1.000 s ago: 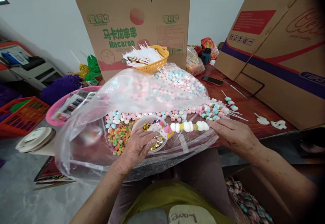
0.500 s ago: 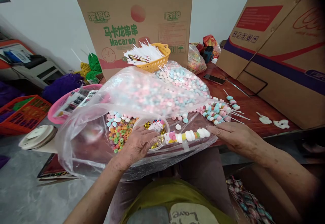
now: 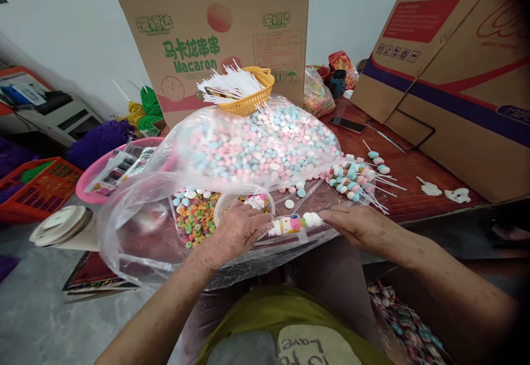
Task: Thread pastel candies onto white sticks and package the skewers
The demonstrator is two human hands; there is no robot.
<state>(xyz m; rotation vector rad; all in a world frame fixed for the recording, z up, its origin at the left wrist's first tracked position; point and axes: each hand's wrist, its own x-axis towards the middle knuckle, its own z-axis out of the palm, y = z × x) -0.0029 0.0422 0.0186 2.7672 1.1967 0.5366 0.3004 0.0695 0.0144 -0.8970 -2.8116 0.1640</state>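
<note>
A candy skewer point(image 3: 296, 222) with white, pink and yellow pieces lies level between my hands above the clear plastic sheet point(image 3: 136, 227). My left hand point(image 3: 236, 232) pinches its left end, over a small white bowl point(image 3: 248, 204) holding gold wrappers and small printed tags. My right hand point(image 3: 356, 226) grips the skewer's right end, fingers closed on it. Coloured ring candies point(image 3: 194, 218) lie just left of the bowl. A big clear bag of pink, blue and white candies point(image 3: 260, 147) sits behind.
Finished skewers point(image 3: 356, 180) lie in a pile on the red-brown table point(image 3: 409, 188). A yellow basket of white sticks point(image 3: 244, 91), a Macaron carton point(image 3: 207, 28), a large carton point(image 3: 455, 72), a phone point(image 3: 346, 125) and a pink basket point(image 3: 103, 177) surround the spot.
Both hands have drawn closer together and lower, toward me. The visible stretch of the skewer between them is shorter than before.
</note>
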